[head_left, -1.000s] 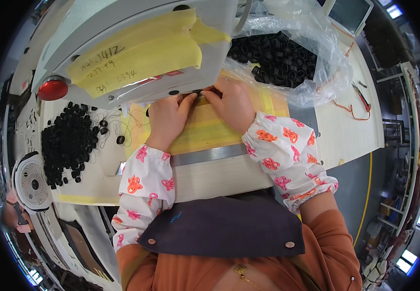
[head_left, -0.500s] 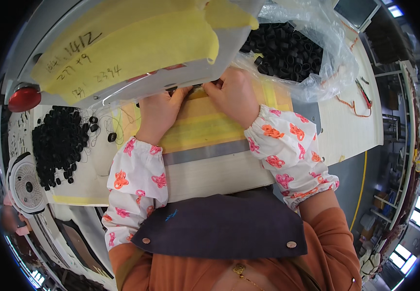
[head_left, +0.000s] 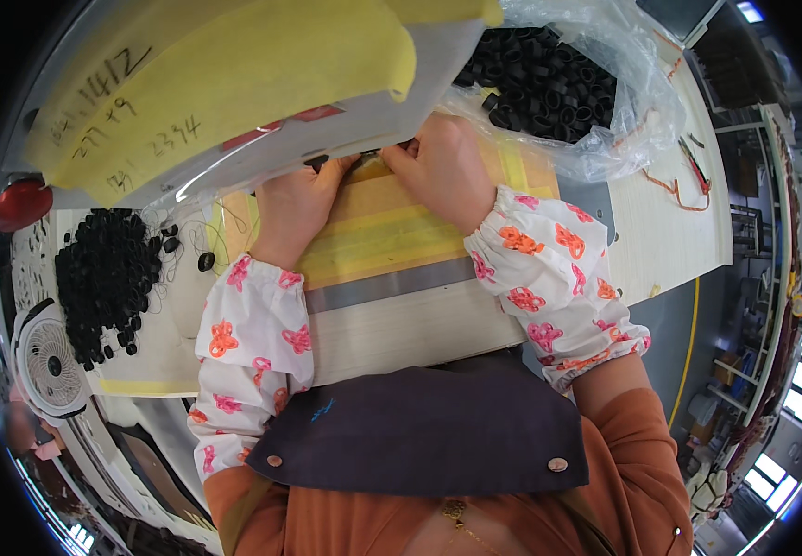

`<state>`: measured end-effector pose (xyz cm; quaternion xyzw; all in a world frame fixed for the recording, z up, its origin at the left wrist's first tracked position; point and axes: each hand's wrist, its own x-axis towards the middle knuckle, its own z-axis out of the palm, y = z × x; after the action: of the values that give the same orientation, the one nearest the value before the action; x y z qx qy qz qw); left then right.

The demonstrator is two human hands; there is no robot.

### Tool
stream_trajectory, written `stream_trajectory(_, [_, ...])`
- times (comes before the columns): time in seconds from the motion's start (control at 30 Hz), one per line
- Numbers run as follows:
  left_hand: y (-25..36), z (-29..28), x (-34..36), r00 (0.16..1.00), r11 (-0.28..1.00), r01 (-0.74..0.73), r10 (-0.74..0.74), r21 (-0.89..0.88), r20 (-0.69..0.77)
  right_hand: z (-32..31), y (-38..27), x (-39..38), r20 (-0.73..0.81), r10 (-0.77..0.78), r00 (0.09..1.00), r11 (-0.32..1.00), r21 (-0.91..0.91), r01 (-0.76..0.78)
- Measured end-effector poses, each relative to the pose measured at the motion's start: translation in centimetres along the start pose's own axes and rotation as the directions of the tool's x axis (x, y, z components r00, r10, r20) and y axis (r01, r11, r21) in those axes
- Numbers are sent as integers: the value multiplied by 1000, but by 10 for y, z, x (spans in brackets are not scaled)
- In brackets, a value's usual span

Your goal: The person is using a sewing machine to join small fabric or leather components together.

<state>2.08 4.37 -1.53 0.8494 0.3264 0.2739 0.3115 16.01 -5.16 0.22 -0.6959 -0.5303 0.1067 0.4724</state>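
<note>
My left hand [head_left: 291,208] and my right hand [head_left: 443,169] reach under the lower edge of a grey machine head [head_left: 447,74], thumbs pointing toward each other. Both hands are closed, and the fingertips are partly hidden by the machine. A small dark piece shows between the thumbs, but its kind I cannot make out. Beneath my hands lies a tan work surface with yellow tape strips [head_left: 373,239]. To the left is a heap of small black rings [head_left: 109,278], with loose threads beside it. At the far right, a clear plastic bag [head_left: 646,120] holds several black rings [head_left: 549,88].
Yellow tape [head_left: 234,83] with handwriting covers the machine. A red knob [head_left: 23,206] sticks out at its left. A white fan [head_left: 51,361] stands by the table's left edge. Red-handled snips [head_left: 697,171] and an orange cord [head_left: 674,196] lie at the right.
The view has shifted slightly, so the machine appears farther left and lower. Both hands stay close together under the machine's edge, with only slight movement of the fingers.
</note>
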Motion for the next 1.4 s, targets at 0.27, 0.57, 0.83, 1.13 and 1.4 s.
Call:
stream_trajectory(0.27, [-1,-1,1,999,1000,-12,11,16,51,2,2,-1,-17,-45,999,999,-31,44])
stream_trajectory(0.57, [-2,-2,0,999,998,-52,52,25,17,7,4,0,-14,-61,998,998,-33,60])
stream_trajectory(0.83, [2,-2,1,995,997,71,-73,39,72,8,7,1,-22,-44,999,998,-44,43])
stream_trajectory(1.13, [9,-2,2,994,996,85,-86,25,62,9,14,3,-5,-54,999,996,-68,53])
stream_trajectory(1.4, [11,-1,-1,992,987,109,-116,115,53,14,16,1,-39,-66,997,995,-74,63])
